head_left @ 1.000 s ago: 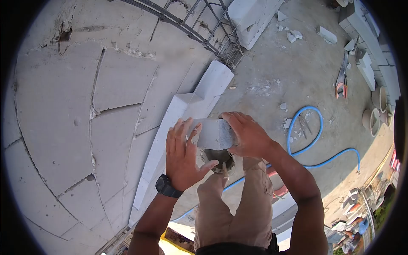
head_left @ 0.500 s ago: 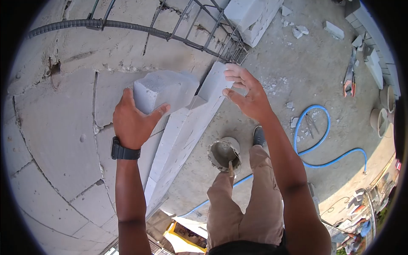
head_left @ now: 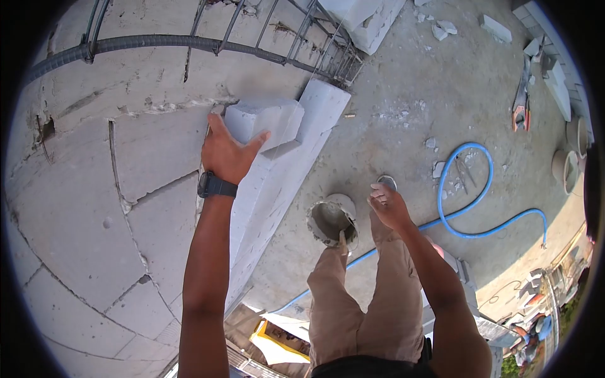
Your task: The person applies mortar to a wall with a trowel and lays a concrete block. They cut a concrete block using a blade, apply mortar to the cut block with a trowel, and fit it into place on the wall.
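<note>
Head view: a white, angular masonry block point(head_left: 266, 121) is gripped by the left hand point(head_left: 228, 153); the right hand point(head_left: 389, 206), fingers bent, closure unclear, is held near a round grey bucket point(head_left: 345, 201).

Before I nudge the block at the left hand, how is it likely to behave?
The block looks stiff, with flat faces and no visible sag. Its corners could chip, since similarly pale fragments lie on the floor. Those flat sides suggest it would slide or tip rather than roll.
</note>
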Available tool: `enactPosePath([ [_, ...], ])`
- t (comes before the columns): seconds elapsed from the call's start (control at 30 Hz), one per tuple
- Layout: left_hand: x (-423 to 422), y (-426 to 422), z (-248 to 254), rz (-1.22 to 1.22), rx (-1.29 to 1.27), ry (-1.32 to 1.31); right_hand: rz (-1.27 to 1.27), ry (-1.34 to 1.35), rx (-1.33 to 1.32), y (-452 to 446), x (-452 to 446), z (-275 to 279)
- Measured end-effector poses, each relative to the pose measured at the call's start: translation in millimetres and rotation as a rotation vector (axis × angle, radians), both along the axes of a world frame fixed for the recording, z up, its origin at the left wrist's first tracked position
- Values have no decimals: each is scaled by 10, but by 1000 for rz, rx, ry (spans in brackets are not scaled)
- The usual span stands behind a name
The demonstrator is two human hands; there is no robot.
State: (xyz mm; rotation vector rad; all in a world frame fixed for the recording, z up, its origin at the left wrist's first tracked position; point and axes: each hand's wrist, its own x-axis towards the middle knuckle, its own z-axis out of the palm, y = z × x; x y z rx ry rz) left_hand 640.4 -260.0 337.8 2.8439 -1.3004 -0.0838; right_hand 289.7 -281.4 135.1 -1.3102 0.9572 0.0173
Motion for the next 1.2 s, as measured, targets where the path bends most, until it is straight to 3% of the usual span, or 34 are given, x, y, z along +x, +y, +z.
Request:
enactPosePath([
  [0.1, -20, 42, -144, 103, -15, 39, 11, -71, -75, -169, 525, -72],
  [0.33, -26, 78, -437, -53, -50, 31, -75, -248, 23, -381, 1775, -400],
  [0.47, 20, 114, -600, -111, -54, 14, -33, -223, -113, -266, 2154, -588],
  [0.53, 64, 160, -690, -108, -39, 10, -14, -218, -150, -196, 2226, -556],
  [0.7, 96, 236, -804, -135, -65, 40, -96, -188, 70, -124, 2278, -520],
  [0.9, 50, 263, -923, -173, -166, 101, -86, -209, -133, -120, 2347, -654],
  [0.97, 10, 228, -902, -86, -102, 101, -80, -193, -102, -152, 2352, -642],
  [1.13, -2, 261, -969, -141, -122, 60, -52, -164, -103, -240, 2349, -557],
  [1.2, 14, 265, -953, -133, -96, 36, -37, -149, 14, -272, 2337, -562],
])
